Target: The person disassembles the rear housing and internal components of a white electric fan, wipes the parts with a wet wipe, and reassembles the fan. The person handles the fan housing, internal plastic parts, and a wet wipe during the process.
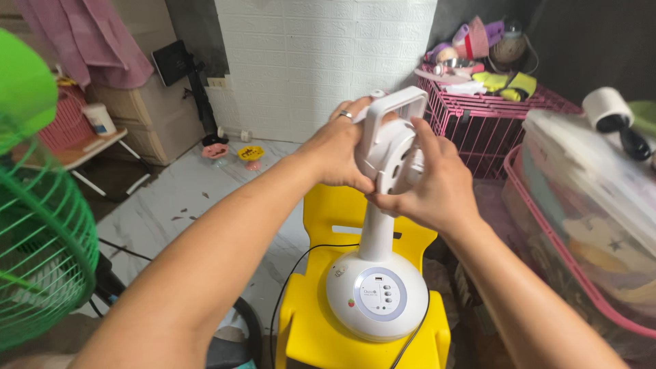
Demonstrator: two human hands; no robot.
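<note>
At the centre of the frame a white fan stand [377, 273] is being steadied on a yellow plastic chair [321, 328], its round base sitting low in the picture and its neck rising to a motor head [391, 147] at mid-height. The body is judged to be hard, smooth plastic, fairly light but top-heavy, with thin brackets that could crack if forced; a hold on the head's thick sides or on the neck is being favoured over the square handle loop above. A black cord [287, 294] is trailing off the base toward the lower left. Both arms are being held out, elbows bent. The head is being clasped by the left hand [335, 154] from the left, while it is being gripped from the right by the right hand [437, 184], thumb pressing its front.
</note>
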